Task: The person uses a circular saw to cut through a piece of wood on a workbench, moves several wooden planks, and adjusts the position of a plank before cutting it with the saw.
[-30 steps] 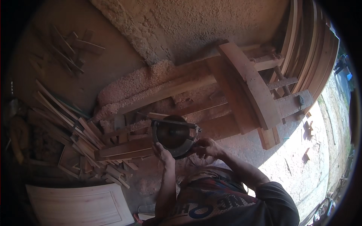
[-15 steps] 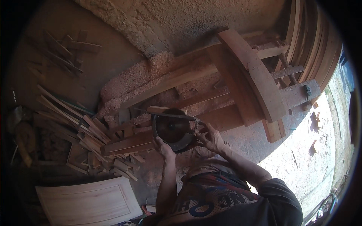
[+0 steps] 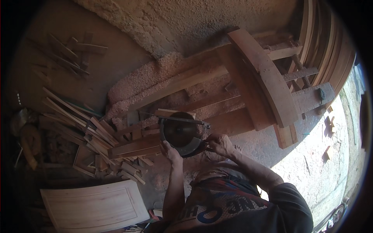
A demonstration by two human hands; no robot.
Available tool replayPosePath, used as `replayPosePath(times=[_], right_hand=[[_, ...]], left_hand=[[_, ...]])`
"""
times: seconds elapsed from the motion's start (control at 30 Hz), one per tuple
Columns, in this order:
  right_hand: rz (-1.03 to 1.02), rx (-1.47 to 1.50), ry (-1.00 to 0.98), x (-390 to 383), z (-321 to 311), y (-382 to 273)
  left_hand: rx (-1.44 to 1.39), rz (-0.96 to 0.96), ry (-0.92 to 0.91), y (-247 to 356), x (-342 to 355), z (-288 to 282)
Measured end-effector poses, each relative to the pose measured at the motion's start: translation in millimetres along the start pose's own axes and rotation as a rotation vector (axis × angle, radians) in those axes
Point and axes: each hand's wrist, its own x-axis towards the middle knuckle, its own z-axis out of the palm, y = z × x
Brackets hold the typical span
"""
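A circular saw [image 3: 179, 130] is tilted in front of my body, its round dark blade turned up and a grey guard curving under it. My left hand [image 3: 171, 152] supports the guard's lower left edge, thumb up against the rim. On the other side my right hand [image 3: 220, 145] is closed at the saw's dark right-hand part. What exactly lies inside those fingers is hidden. Just beyond the saw runs a long wooden beam [image 3: 229, 121] of the bench. Two broad curved boards [image 3: 268, 77] lie across the bench, to the right.
Wood strips and offcuts [image 3: 99, 136] are heaped at the left. A pale panel [image 3: 95, 204] lies at the lower left. Sawdust [image 3: 143, 85] coats the bench's far side. Long curved boards [image 3: 324, 46] stand at the upper right. Sunlit ground [image 3: 318, 171] spreads at the right.
My right hand's fingers, spread along the saw's right side before, have closed lower down on it. The left hand keeps its hold. The whole view has shifted slightly.
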Motion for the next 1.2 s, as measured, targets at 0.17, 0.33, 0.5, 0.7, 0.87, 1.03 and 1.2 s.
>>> replayPosePath(times=[0.17, 0.33, 0.5, 0.7, 0.87, 1.03, 1.2], right_hand=[[0.447, 0.470, -0.204, -1.1, -6.5, -15.9], [0.294, 0.247, -0.354, 2.2, -3.0, -31.0], [-0.072, -0.596, -0.287, 10.3, 5.1, 1.6], [-0.015, -0.494, -0.260, 11.3, -6.6, -14.1], [-0.105, -0.336, 0.059, 5.5, -3.1, -13.8], [-0.109, -0.320, 0.075, 35.4, -0.5, 1.4], [-0.116, -0.291, -0.048, 46.1, 0.2, 10.6]], left_hand=[[0.042, 0.001, 0.049, -1.6, 1.6, -0.8], [0.034, 0.039, 0.073, -12.5, 5.9, -6.1], [0.113, -0.042, 0.108, 0.0, -2.7, 3.3], [-0.058, 0.006, 0.113, -9.4, -5.3, 3.8], [0.060, 0.085, 0.149, -32.2, 2.8, -3.3], [0.053, 0.116, 0.190, -28.9, -7.2, 4.1], [0.069, 0.118, 0.216, -31.9, -4.9, 2.5]])
